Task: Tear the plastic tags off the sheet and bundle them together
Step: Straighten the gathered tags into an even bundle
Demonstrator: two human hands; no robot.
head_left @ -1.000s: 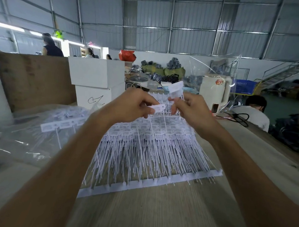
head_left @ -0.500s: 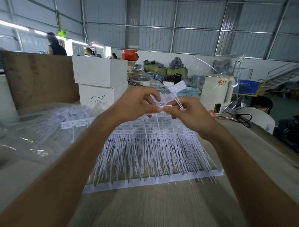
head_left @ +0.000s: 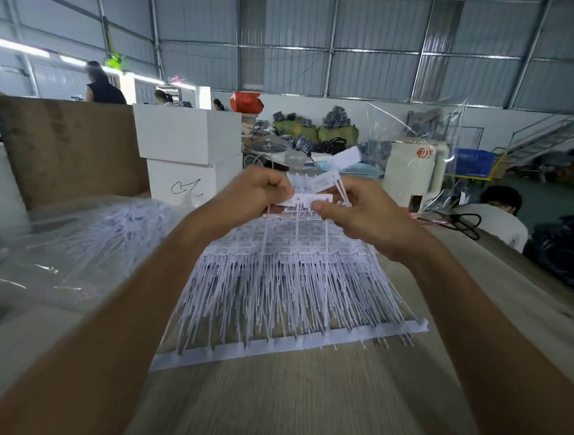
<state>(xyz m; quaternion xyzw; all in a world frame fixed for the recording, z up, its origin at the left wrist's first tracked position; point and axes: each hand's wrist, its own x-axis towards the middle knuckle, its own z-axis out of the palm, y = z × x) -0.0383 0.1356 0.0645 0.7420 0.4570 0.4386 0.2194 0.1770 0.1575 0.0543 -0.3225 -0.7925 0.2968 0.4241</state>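
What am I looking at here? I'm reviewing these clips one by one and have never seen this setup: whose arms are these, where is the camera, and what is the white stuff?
There is no machine. A person wears a camera on the head, looking forward and down, so the two bare arms are their own. On the wooden table lies a sheet of white plastic tags, label heads far from the camera, thin tails pointing toward it. The left hand and right hand together pinch one tag at the sheet's far end. The right hand also holds a few loose tags sticking up. A clear bag of tags lies left of the sheet.
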